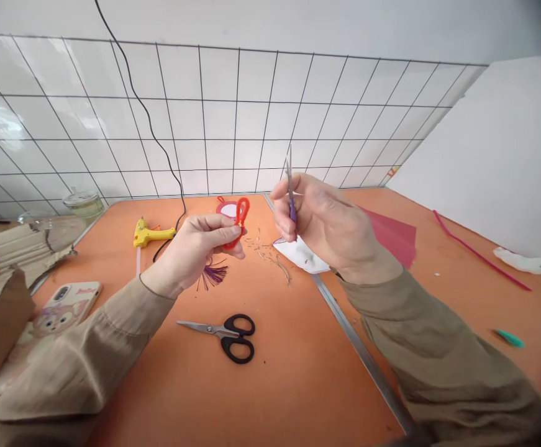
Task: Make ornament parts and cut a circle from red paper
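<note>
Between the thumb and fingers of my left hand (205,245) is a red looped piece (243,212), its loop pointing up. My right hand (328,220) grips small scissors with purple handles (292,210), blades upward and slightly apart, to the right of the red loop. A purple tassel (214,274) shows just below my left hand. Behind the red loop lies a round red and white piece (230,210). Black-handled scissors (226,333) lie on the orange table (270,397), nearer to me.
A yellow glue gun (151,234), a phone case (68,304) and cardboard (2,316) are at the left. A white piece (302,256), a red sheet (391,236), a magenta strip (479,253) and a green item (509,338) lie right.
</note>
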The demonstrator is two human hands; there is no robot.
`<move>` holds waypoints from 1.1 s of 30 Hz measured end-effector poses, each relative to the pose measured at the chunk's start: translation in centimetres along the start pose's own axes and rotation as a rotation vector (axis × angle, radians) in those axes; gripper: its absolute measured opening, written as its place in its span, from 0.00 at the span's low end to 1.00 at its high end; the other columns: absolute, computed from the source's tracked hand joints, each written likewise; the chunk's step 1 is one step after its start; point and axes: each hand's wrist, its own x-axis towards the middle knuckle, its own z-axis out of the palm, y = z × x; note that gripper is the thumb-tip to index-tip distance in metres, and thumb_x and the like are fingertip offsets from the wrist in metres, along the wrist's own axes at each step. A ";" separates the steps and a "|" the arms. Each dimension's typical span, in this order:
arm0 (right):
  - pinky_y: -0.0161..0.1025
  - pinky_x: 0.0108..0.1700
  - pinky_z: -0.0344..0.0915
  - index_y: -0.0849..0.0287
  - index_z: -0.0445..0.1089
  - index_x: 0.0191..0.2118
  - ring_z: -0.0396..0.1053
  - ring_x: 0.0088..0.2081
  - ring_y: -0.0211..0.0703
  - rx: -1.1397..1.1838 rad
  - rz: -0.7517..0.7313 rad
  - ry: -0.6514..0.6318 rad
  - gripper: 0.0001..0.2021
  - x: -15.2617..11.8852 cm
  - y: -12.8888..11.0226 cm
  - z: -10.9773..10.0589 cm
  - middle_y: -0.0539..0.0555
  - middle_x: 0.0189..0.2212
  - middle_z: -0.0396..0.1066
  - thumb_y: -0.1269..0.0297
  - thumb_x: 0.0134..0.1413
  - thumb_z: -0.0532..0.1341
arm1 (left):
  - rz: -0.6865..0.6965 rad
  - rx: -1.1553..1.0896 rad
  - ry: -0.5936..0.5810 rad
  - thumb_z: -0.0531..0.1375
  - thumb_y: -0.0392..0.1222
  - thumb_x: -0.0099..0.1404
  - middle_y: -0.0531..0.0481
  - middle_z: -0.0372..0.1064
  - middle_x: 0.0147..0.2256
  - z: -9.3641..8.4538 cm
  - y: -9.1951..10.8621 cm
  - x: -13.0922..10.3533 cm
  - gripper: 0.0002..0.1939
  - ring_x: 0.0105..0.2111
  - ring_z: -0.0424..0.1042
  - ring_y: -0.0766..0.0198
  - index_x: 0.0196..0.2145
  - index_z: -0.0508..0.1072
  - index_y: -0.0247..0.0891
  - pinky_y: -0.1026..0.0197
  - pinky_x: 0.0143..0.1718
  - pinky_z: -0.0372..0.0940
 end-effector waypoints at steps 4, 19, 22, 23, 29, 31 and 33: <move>0.34 0.21 0.51 0.57 0.72 0.41 0.54 0.21 0.31 -0.165 0.034 0.182 0.15 1.2 0.8 1.6 0.44 0.23 0.61 0.61 0.46 0.70 | 0.031 0.018 -0.008 0.66 0.36 0.58 0.53 0.72 0.21 -0.2 -0.1 0.0 0.08 0.22 0.72 0.69 0.22 0.77 0.35 0.66 0.27 0.67; 0.33 0.20 0.44 0.60 0.64 0.22 0.49 0.15 0.27 -0.051 0.288 -0.042 0.09 2.0 2.3 2.0 0.42 0.12 0.56 0.68 0.49 0.62 | 0.006 0.333 -0.153 0.64 0.41 0.61 0.50 0.72 0.21 -0.6 -0.6 -0.2 0.10 0.23 0.68 0.67 0.24 0.79 0.36 0.63 0.26 0.63; 0.32 0.20 0.43 0.59 0.61 0.22 0.48 0.16 0.27 0.002 0.334 -0.073 0.11 2.0 2.5 2.0 0.42 0.13 0.55 0.68 0.50 0.63 | -0.011 0.368 -0.148 0.64 0.42 0.60 0.49 0.73 0.22 -0.6 -0.6 -0.3 0.09 0.23 0.68 0.65 0.25 0.79 0.36 0.62 0.24 0.62; 0.32 0.20 0.43 0.58 0.60 0.22 0.47 0.16 0.27 0.014 0.341 -0.083 0.12 2.0 2.5 1.9 0.41 0.14 0.54 0.67 0.50 0.63 | -0.012 0.365 -0.150 0.64 0.42 0.60 0.49 0.73 0.22 -0.7 -0.6 -0.3 0.10 0.23 0.68 0.65 0.25 0.79 0.36 0.62 0.25 0.63; 0.32 0.22 0.50 0.60 0.67 0.28 0.58 0.21 0.31 0.087 0.341 -0.079 0.13 1.9 1.4 1.1 0.48 0.22 0.62 0.57 0.47 0.67 | 0.044 0.199 -0.053 0.65 0.38 0.59 0.50 0.73 0.20 -0.8 -0.2 0.0 0.08 0.23 0.69 0.67 0.23 0.79 0.37 0.64 0.29 0.64; 0.33 0.23 0.54 0.60 0.67 0.27 0.63 0.23 0.34 0.076 0.318 -0.046 0.12 1.7 1.1 0.7 0.51 0.25 0.67 0.58 0.48 0.66 | 0.050 0.144 0.000 0.65 0.38 0.58 0.50 0.73 0.20 -0.8 0.2 0.1 0.07 0.23 0.70 0.67 0.23 0.78 0.36 0.64 0.29 0.64; 0.34 0.22 0.56 0.60 0.66 0.29 0.66 0.23 0.35 0.010 0.257 0.007 0.09 1.5 1.1 0.5 0.51 0.26 0.69 0.61 0.50 0.65 | 0.056 0.116 0.043 0.66 0.39 0.57 0.50 0.73 0.20 -0.7 0.5 0.1 0.08 0.23 0.70 0.66 0.22 0.78 0.36 0.63 0.28 0.64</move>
